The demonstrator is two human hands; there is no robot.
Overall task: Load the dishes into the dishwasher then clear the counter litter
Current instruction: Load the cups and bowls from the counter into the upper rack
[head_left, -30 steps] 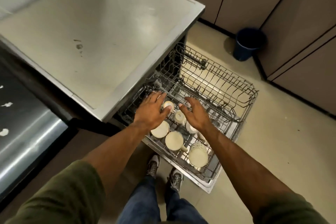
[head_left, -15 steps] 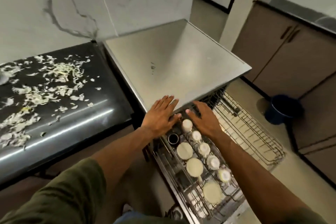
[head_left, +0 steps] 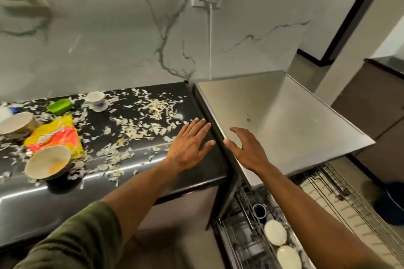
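My left hand [head_left: 189, 144] hovers flat over the right end of the black counter [head_left: 203, 172], fingers straight, holding nothing. My right hand [head_left: 247, 148] is spread over the steel dishwasher top [head_left: 290, 124], also empty. Below, the pulled-out rack [head_left: 332, 199] holds upturned white cups [head_left: 275, 232] and a dark cup [head_left: 259, 211]. On the counter lie scattered white shreds of litter [head_left: 140, 131], a tilted bowl [head_left: 48, 165], another bowl [head_left: 15, 122], a white cup on a saucer [head_left: 96, 101], a yellow-red wrapper [head_left: 54, 135] and a green container [head_left: 59, 106].
A marble wall with two sockets and a white cable [head_left: 210, 35] backs the counter. A dark blue bin [head_left: 391, 203] stands on the floor at the right, beside brown cabinets [head_left: 369, 102].
My view has swung up and left from the rack to the counter. Both hands have lifted away from the cups in the rack and now sit over the counter edge and dishwasher top.
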